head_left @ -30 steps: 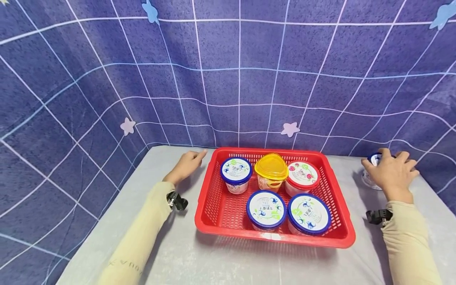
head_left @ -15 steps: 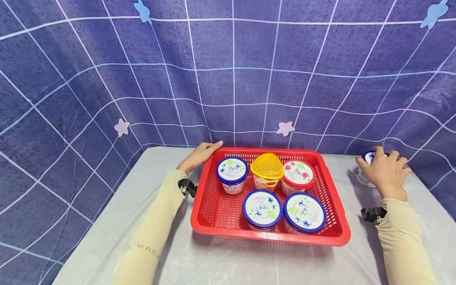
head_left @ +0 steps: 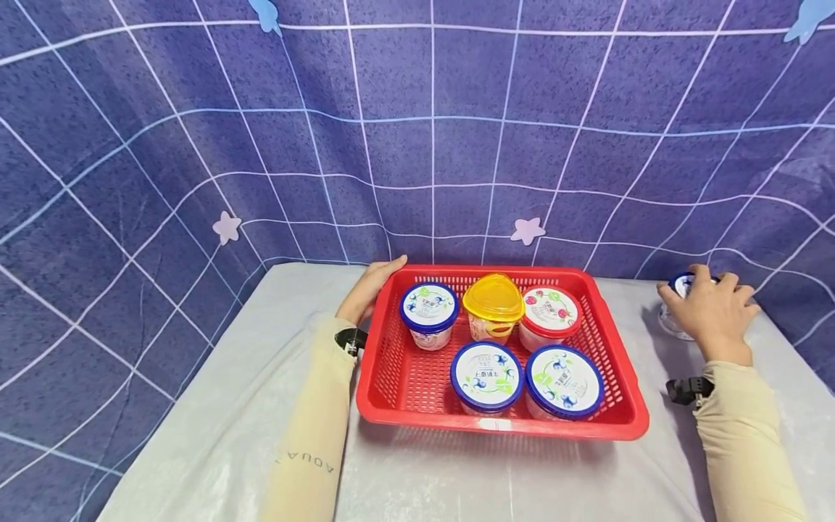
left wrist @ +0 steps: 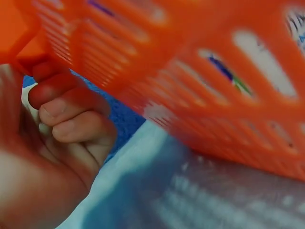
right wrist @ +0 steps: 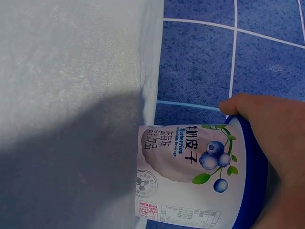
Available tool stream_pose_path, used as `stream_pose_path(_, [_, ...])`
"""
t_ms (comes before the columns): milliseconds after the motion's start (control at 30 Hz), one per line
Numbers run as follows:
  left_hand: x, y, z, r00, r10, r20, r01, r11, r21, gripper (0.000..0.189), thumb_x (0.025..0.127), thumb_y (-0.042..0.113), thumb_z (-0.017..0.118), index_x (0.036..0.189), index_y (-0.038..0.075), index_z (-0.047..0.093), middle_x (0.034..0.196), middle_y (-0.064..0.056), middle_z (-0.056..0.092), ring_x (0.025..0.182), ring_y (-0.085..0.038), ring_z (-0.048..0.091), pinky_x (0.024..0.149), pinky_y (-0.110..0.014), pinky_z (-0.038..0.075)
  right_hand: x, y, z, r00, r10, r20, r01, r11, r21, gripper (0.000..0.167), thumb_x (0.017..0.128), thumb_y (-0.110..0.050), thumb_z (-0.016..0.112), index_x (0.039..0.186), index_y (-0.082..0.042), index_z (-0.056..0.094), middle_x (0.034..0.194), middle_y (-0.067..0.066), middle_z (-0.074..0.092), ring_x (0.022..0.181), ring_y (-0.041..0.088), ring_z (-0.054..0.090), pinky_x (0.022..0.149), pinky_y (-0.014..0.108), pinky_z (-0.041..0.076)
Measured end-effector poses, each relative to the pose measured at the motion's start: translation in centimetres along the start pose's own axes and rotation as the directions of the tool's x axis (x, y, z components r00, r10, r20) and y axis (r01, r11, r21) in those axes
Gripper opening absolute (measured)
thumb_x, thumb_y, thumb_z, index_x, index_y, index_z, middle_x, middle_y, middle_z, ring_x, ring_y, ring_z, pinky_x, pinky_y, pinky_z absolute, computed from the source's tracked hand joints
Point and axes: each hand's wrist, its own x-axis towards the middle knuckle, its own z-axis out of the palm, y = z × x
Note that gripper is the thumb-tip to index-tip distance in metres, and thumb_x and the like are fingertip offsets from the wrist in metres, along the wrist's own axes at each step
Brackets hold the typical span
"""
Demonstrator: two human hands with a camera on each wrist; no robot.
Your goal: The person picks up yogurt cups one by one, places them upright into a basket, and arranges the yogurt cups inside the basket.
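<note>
A red slotted plastic basket (head_left: 424,416) stands mid-table. Inside it are three blue-lidded tubs, one of them the back-left tub (head_left: 429,308), plus a yellow-lidded cup (head_left: 493,299) and a red-lidded tub (head_left: 549,313). My left hand (head_left: 370,290) grips the basket's far left corner; its curled fingers (left wrist: 78,117) tuck under the rim in the left wrist view, and the thumb lies on top. At the far right, my right hand (head_left: 716,313) holds a blueberry milk tub (right wrist: 190,171) from above by its blue lid. That tub is upright on the table, partly covered by the hand.
A grey cloth covers the table (head_left: 443,478). Behind and to the left rises a purple-blue curtain (head_left: 398,159) with grid lines and stars, close to the table's back edge. Grey tabletop separates the basket from the tub on the right.
My left hand has moved right from the tabletop to the basket's far left corner and taken hold of its rim. My right hand stays at the tub. The view has shifted slightly.
</note>
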Motion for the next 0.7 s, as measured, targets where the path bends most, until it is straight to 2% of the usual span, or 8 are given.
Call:
stream_pose_path(167, [-0.8,0.0,0.4,0.998,0.053,0.04,-0.05,0.996,-0.08,0.04,0.1,0.037,0.056,0.106,-0.001,0.065,0.086,-0.009,0.07,0.077,-0.019,0.069,0.071,-0.037,0.059,0.0,0.2,0.2,1.0,0.002,-0.017,-0.003,1.0,-0.013,0.076,0.094,-0.054,0.051,0.134,0.008,0.034,0.123,0.052,0.026,0.118,0.075,0.022,0.085,0.082,0.02])
stream_pose_path(333, [-1.6,0.0,0.2,0.997,0.081,0.001,-0.08,0.986,-0.147,0.034,0.1,0.033,0.056,0.099,0.0,0.066,0.079,-0.007,0.069,0.071,-0.016,0.068,0.066,-0.033,0.058,0.2,-0.4,0.9,1.0,0.003,-0.004,-0.003,1.0,-0.014,0.077,0.094,-0.056,0.05,0.136,0.007,0.034,0.124,0.051,0.027,0.12,0.074,0.022,0.085,0.081,0.021])
stream_pose_path(567, [-0.7,-0.3,0.5,0.995,0.102,0.022,-0.099,0.988,-0.122,0.043,0.099,0.037,0.056,0.109,-0.005,0.063,0.087,-0.009,0.07,0.078,-0.018,0.07,0.072,-0.037,0.059,0.1,0.1,0.2,1.0,0.015,-0.014,-0.016,1.0,-0.024,0.077,0.094,-0.056,0.049,0.136,0.007,0.035,0.126,0.052,0.025,0.121,0.075,0.021,0.085,0.082,0.02])
stream_pose_path(700, [-0.3,-0.9,0.0,0.996,0.088,0.004,-0.087,0.99,-0.11,0.043,0.099,0.039,0.056,0.109,-0.003,0.065,0.088,-0.01,0.071,0.079,-0.019,0.07,0.072,-0.037,0.059,-0.2,-0.2,0.0,1.0,0.012,-0.002,-0.012,1.0,-0.005,0.078,0.093,-0.056,0.051,0.136,0.007,0.036,0.126,0.052,0.027,0.12,0.074,0.022,0.084,0.081,0.021])
